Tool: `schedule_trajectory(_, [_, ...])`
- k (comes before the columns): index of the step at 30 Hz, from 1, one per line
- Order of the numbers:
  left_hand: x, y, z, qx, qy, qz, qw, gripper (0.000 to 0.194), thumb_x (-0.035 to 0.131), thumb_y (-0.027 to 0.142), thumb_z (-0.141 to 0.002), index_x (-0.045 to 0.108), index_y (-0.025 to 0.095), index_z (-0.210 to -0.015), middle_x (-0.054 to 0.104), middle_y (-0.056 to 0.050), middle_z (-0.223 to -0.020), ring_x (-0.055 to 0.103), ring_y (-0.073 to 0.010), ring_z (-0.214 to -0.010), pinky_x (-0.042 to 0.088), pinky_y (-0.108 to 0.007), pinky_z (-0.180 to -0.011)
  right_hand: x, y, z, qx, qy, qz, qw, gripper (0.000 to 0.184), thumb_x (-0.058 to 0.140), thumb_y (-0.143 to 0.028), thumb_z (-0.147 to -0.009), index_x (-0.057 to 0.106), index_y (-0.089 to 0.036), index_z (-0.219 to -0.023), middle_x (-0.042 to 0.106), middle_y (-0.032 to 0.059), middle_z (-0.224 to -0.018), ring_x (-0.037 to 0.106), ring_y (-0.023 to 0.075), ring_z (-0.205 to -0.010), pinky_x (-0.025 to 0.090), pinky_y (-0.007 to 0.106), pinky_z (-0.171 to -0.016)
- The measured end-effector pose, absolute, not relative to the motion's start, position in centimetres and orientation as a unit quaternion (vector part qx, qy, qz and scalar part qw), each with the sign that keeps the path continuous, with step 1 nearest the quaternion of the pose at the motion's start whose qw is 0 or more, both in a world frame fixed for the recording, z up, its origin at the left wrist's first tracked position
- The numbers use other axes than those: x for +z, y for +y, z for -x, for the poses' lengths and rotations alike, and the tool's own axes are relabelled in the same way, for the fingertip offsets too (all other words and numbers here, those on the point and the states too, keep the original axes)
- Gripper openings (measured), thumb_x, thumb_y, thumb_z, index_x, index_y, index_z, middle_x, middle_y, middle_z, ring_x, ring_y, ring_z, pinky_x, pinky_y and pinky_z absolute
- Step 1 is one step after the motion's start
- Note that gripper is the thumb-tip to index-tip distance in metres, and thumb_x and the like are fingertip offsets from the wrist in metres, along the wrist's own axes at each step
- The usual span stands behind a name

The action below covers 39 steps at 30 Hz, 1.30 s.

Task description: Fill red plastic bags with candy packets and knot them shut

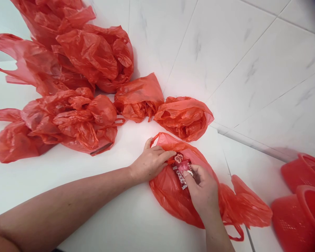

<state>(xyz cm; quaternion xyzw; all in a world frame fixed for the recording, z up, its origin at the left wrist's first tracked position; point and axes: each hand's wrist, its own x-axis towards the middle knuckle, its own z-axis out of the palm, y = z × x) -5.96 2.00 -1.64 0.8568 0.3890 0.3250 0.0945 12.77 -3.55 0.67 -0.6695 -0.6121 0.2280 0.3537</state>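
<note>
A red plastic bag (pixel 173 196) lies on the white floor in front of me. My left hand (pixel 151 162) rests on its upper edge, fingers closed on the plastic at the bag's mouth. My right hand (pixel 203 190) pinches a small red packet with a white lace-like pattern (pixel 180 168), which sits at the mouth of the bag between my two hands. Part of the packet is hidden under my fingers.
Several other red plastic bags lie about: two bunched ones (pixel 185 117) just beyond my hands and a large heap (pixel 68 87) to the left. Two red plastic baskets (pixel 301 203) stand at the right edge. A tiled white wall (pixel 252 63) rises behind.
</note>
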Motion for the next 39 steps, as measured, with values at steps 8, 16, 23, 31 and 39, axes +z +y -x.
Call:
schedule_trajectory(8, [-1.6,1.9,6.1,0.329,0.385,-0.857,0.093,0.032,0.044,0.014,-0.086,0.056,0.022,-0.115,0.071,-0.002,-0.090,0.062,-0.0186,-0.089,0.012,-0.053,-0.108,0.5,-3.6,-12.9,0.191,-0.576,0.683,0.406,0.022,0.060,-0.042,-0.079,0.063,-0.021,-0.087,0.066,0.0003,-0.077,0.057,0.0149,-0.066,0.045,0.025,-0.058])
schedule_trajectory(16, [-1.8,2.0,6.1,0.331,0.382,-0.857,0.094,0.033,0.043,0.013,-0.087,0.055,0.022,-0.117,0.071,-0.003,-0.088,0.062,-0.0190,-0.089,0.012,-0.054,-0.109,0.2,-4.3,-13.0,0.163,-0.554,0.647,0.497,0.021,0.061,-0.037,-0.080,0.060,-0.020,-0.092,0.066,0.0039,-0.087,0.059,0.0165,-0.073,0.045,0.025,-0.059])
schedule_trajectory(23, [-1.8,2.0,6.0,0.329,0.384,-0.857,0.099,0.033,0.044,0.012,-0.086,0.056,0.022,-0.116,0.071,-0.003,-0.087,0.062,-0.0194,-0.089,0.011,-0.054,-0.109,0.5,-4.3,-13.1,0.156,-0.584,0.635,0.481,0.019,0.059,-0.036,-0.081,0.060,-0.019,-0.088,0.066,0.0041,-0.084,0.058,0.0168,-0.072,0.043,0.026,-0.058])
schedule_trajectory(31, [-1.7,1.9,6.0,0.328,0.385,-0.857,0.095,0.034,0.044,0.012,-0.086,0.056,0.022,-0.116,0.071,-0.002,-0.087,0.062,-0.0184,-0.088,0.011,-0.053,-0.108,0.2,-3.8,-12.9,0.170,-0.605,0.656,0.417,0.024,0.052,-0.041,-0.084,0.062,-0.019,-0.085,0.065,0.0016,-0.073,0.057,0.0160,-0.065,0.043,0.026,-0.056])
schedule_trajectory(39, [-1.6,1.8,6.2,0.336,0.362,-0.864,0.098,0.031,0.051,0.022,-0.087,0.055,0.023,-0.117,0.071,-0.003,-0.093,0.062,-0.0197,-0.091,0.010,-0.052,-0.109,0.8,-3.4,-13.1,0.112,-0.582,0.699,0.400,0.033,0.049,-0.045,-0.085,0.066,-0.023,-0.104,0.070,0.0055,-0.097,0.063,0.0207,-0.085,0.047,0.031,-0.075])
